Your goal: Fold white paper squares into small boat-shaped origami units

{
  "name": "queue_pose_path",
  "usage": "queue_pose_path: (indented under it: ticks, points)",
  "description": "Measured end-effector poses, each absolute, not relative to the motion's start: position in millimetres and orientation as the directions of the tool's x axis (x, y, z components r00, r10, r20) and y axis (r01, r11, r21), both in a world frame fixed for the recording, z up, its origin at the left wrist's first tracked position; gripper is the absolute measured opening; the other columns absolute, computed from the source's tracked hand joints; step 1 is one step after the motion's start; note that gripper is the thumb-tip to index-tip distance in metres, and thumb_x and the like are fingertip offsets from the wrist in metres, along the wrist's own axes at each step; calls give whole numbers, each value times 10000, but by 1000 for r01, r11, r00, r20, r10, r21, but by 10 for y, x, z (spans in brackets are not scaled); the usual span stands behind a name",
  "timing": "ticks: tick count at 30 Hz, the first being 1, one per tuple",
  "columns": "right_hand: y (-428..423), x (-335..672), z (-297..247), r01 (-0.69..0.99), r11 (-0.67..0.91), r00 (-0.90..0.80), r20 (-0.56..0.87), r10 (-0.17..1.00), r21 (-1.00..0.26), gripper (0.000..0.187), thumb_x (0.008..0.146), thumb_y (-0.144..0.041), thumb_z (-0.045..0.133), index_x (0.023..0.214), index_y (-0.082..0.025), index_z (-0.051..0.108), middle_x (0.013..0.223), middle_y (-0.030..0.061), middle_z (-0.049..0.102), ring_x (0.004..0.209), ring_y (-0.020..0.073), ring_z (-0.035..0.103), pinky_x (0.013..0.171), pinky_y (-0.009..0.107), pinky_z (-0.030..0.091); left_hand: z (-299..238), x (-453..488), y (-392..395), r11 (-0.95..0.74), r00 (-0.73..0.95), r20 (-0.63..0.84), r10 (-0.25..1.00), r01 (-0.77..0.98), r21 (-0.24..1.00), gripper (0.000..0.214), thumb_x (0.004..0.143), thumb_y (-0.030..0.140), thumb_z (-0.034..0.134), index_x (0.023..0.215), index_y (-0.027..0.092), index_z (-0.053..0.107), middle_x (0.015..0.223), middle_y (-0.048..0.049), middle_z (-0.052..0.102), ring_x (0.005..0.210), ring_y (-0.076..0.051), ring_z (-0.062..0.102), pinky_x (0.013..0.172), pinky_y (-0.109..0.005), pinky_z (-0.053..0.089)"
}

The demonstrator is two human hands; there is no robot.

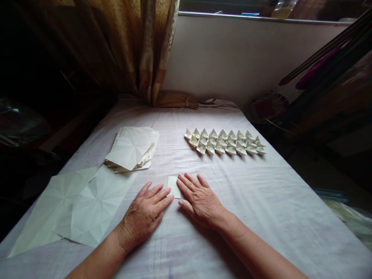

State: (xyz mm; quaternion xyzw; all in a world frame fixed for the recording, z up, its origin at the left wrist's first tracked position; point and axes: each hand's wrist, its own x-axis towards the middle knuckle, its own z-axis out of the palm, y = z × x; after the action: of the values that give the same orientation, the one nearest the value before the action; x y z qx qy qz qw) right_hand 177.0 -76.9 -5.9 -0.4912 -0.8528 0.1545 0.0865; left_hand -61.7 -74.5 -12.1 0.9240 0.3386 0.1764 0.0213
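A small folded piece of white paper [173, 186] lies flat on the cloth-covered table between my two hands. The fingertips of my left hand [149, 203] rest at its left edge, with the fingers stretched out. My right hand [199, 197] lies flat with its fingers extended, covering the paper's right side. Beyond my left hand is a stack of creased paper sheets [132, 149]. Two larger creased sheets [97, 205] overlap to the left of that hand. Farther right stand rows of several small folded paper boats [225, 143], packed close together.
A pale cloth [276, 224] with wrinkles covers the table. Gold curtains [148, 50] hang at the far left, their hem touching the table's back edge. Behind the table rises a plain wall [221, 58] below a window ledge. Dark clutter flanks both sides.
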Motion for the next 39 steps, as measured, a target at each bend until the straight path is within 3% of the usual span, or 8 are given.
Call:
queue_pose_path:
  ticks: [6, 11, 15, 19, 25, 29, 34, 39]
  points:
    - [-763, 1768, -58, 814, 467, -498, -1, 867, -345, 584, 989, -503, 397, 1490, -205, 363, 1567, 61, 306, 1466, 278, 230, 1186, 576, 134, -48, -635, -741, -770, 742, 206, 637, 621, 145, 515, 842, 131, 497, 1329, 285, 563, 1386, 2, 588, 1309, -261, 483, 1171, -512, 184]
    - [-963, 1799, -53, 736, 559, -607, -7, 795, -381, 603, 980, -497, 419, 1518, -253, 296, 1574, 30, 293, 1474, 255, 206, 1202, 544, 94, -35, -616, -767, -755, 727, 209, 654, 641, 135, 528, 853, 145, 503, 1363, 277, 535, 1384, -8, 590, 1318, -267, 476, 1167, -523, 195]
    - [-1072, 1800, -41, 770, 517, -570, -39, 821, -374, 565, 986, -473, 416, 1509, -288, 308, 1561, 9, 324, 1468, 261, 226, 1195, 562, 92, -33, -630, -767, -758, 728, 217, 650, 639, 127, 494, 870, 168, 509, 1351, 273, 552, 1361, -9, 609, 1303, -271, 493, 1170, -528, 185]
    - [-1098, 1785, -19, 790, 500, -541, -20, 841, -355, 538, 982, -448, 438, 1486, -271, 370, 1540, 34, 371, 1456, 259, 259, 1192, 543, 138, -29, -636, -762, -754, 711, 258, 654, 640, 147, 440, 875, 193, 517, 1301, 267, 602, 1304, -22, 651, 1269, -270, 530, 1167, -529, 206]
    - [-1160, 1740, -24, 812, 459, -470, 62, 881, -360, 476, 978, -403, 456, 1427, -248, 470, 1496, 52, 451, 1413, 269, 354, 1162, 551, 227, -111, -630, -748, -717, 665, 271, 696, 665, 211, 424, 896, 173, 478, 1291, 261, 604, 1281, -45, 665, 1253, -260, 552, 1084, -559, 365]
    - [-1179, 1731, -35, 809, 461, -450, 122, 885, -364, 456, 955, -350, 491, 1396, -234, 506, 1478, 57, 480, 1383, 271, 398, 1151, 519, 266, -216, -632, -768, -662, 571, 364, 736, 719, 212, 395, 906, 203, 470, 1275, 178, 608, 1313, -112, 636, 1233, -266, 573, 1052, -520, 430]
    - [-1170, 1729, -68, 804, 457, -413, 196, 890, -380, 457, 911, -273, 524, 1356, -167, 530, 1425, 98, 537, 1330, 285, 457, 1132, 507, 308, -231, -574, -856, -650, 561, 365, 744, 733, 199, 432, 899, 191, 478, 1322, 206, 567, 1328, -92, 628, 1260, -264, 547, 1084, -526, 394]
    - [-1143, 1726, -182, 778, 430, -286, 351, 892, -458, 527, 863, -236, 552, 1371, -122, 476, 1292, 161, 623, 1202, 276, 562, 1045, 471, 427, -133, -401, -897, -683, 590, 378, 713, 707, 185, 474, 874, 144, 477, 1335, 218, 557, 1390, -91, 576, 1312, -278, 485, 1108, -555, 336]
